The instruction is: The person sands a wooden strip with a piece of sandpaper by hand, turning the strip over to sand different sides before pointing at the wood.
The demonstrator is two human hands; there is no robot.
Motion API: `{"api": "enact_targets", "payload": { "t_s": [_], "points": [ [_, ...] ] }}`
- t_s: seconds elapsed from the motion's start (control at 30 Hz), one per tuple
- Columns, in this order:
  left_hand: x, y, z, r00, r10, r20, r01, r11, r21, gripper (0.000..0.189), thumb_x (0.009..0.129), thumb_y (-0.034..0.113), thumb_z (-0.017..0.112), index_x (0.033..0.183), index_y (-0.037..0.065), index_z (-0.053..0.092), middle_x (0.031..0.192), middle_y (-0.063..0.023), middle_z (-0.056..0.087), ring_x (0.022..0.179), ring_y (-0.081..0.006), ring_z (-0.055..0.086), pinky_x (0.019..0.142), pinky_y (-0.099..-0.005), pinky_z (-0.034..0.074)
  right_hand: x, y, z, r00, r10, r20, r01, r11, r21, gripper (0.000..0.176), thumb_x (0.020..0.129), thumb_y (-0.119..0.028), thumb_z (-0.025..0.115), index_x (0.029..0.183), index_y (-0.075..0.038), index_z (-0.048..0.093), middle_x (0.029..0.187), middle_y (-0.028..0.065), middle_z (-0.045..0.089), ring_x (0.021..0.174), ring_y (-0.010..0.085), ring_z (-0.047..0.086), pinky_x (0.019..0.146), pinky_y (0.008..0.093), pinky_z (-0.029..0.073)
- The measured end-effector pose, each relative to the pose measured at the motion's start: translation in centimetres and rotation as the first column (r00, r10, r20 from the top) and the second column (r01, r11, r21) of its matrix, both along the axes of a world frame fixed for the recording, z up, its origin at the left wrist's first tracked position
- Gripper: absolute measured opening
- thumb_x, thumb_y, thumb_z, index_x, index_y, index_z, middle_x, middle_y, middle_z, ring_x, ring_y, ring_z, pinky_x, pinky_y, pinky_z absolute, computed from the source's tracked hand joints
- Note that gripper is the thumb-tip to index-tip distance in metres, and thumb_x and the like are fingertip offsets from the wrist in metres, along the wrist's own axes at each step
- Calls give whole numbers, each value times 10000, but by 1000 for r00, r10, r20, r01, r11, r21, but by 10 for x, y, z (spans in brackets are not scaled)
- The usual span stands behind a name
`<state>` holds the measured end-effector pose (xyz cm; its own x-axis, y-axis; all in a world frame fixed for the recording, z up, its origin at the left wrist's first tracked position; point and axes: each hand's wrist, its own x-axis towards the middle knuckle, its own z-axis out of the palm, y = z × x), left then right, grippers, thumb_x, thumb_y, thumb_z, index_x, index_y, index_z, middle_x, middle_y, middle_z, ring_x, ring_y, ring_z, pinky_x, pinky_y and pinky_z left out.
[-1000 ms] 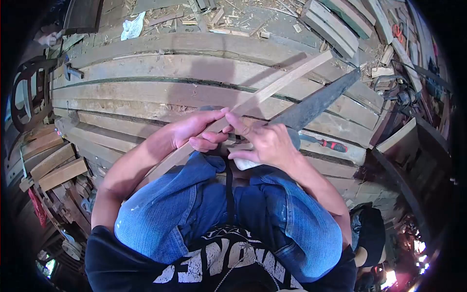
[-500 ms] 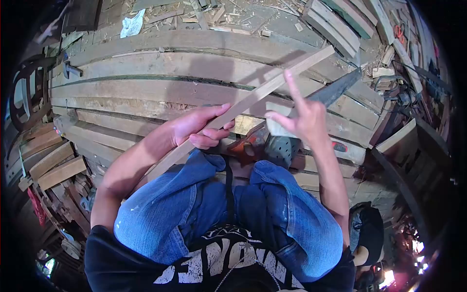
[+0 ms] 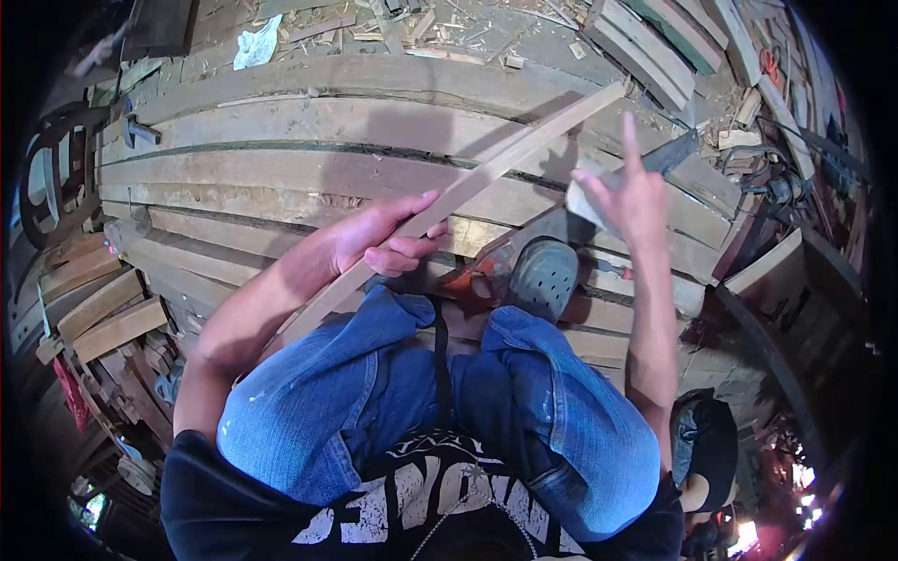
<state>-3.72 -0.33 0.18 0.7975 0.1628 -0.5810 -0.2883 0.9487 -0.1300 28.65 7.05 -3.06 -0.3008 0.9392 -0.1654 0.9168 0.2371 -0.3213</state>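
Observation:
A long, narrow wooden strip (image 3: pixel 505 159) slants up to the right across my lap. My left hand (image 3: pixel 393 236) is wrapped round its lower part, with the thumb on top. Right of the strip and apart from it, my right hand (image 3: pixel 641 206) has its index finger stretched out. A pale block (image 3: pixel 587 208) sits at its thumb and palm, its far side hidden by the hand. Beneath lies a handsaw with an orange-brown handle (image 3: pixel 474 280) and a dark blade (image 3: pixel 672 154), partly covered by the right hand and a dark clog (image 3: pixel 544 279).
Wide planks (image 3: pixel 253 173) form the surface below. A hammer (image 3: pixel 140 134) rests at the left, and a red-and-grey tool (image 3: pixel 615 269) lies right of the clog. Stacked timber (image 3: pixel 645 51), wood scraps and a corded tool (image 3: pixel 776 187) are at the right. Another person (image 3: pixel 706 453) is at the lower right.
My right hand has moved right, away from the strip, and the pale block has moved with it. The strip's far end has shifted slightly left; my left hand keeps its grip.

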Motion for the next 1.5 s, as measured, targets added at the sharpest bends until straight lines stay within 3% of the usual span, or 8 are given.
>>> {"api": "enact_targets", "payload": {
  "t_s": [0.27,0.47,0.6,0.8,0.93,1.07,1.2,1.5],
  "points": [
    [14,14,21,996,-88,-29,90,992,87,447,1028,493,330,889,93,474,537,41,363,326,-25,291,269,-177,225,-56,-57,35,815,475,-331,-456,879,137,836,718,-487,754,1441,-209,441,603,79,611,480,251,597,491,384,495],
    [6,3,17,996,-62,-66,60,998,-35,473,996,538,389,867,93,486,523,33,353,302,-29,281,245,-181,186,28,40,6,966,-109,236,128,989,-69,1070,669,-524,802,1519,-250,212,712,214,675,647,398,676,592,468,551],
    [8,-1,26,985,-133,-109,142,987,78,491,991,548,392,858,86,487,524,26,378,298,-29,276,243,-183,185,58,46,27,967,-253,10,253,966,53,1082,684,-415,830,1519,-134,202,733,221,679,571,342,658,545,411,548],
    [8,3,25,989,-114,-91,123,988,99,443,1016,499,367,899,86,475,537,37,352,332,-32,286,283,-192,233,-9,-26,32,918,350,-188,-326,934,146,932,661,-514,804,1458,-227,415,569,49,564,524,264,614,584,414,559],
    [4,1,20,971,-114,-212,115,993,-6,473,1002,518,388,869,76,491,517,34,366,315,-35,300,253,-193,204,45,25,-6,970,-130,204,161,976,-145,1015,693,-363,818,1512,-208,239,694,140,683,652,365,682,622,456,561],
    [10,7,37,859,-201,-471,335,917,219,450,1012,489,397,878,75,511,541,36,395,330,-51,305,296,-215,240,20,14,47,944,-258,-207,248,966,-74,998,684,-357,845,1491,-160,292,607,178,643,588,319,679,583,417,555],
    [25,7,30,536,-43,-843,748,488,451,456,1029,453,379,898,36,509,577,24,436,421,-83,452,394,-256,371,-6,-10,39,935,-142,-324,127,990,-67,621,689,-353,852,1188,-69,615,605,145,653,558,267,676,551,361,535],
    [37,20,-3,499,-56,-865,813,376,445,418,1029,390,405,960,-6,520,624,-36,519,506,-129,533,466,-325,433,-80,-61,-18,691,-396,-605,275,918,-286,353,780,-319,792,697,-9,647,589,152,621,512,206,639,496,322,474]
  ]
}}
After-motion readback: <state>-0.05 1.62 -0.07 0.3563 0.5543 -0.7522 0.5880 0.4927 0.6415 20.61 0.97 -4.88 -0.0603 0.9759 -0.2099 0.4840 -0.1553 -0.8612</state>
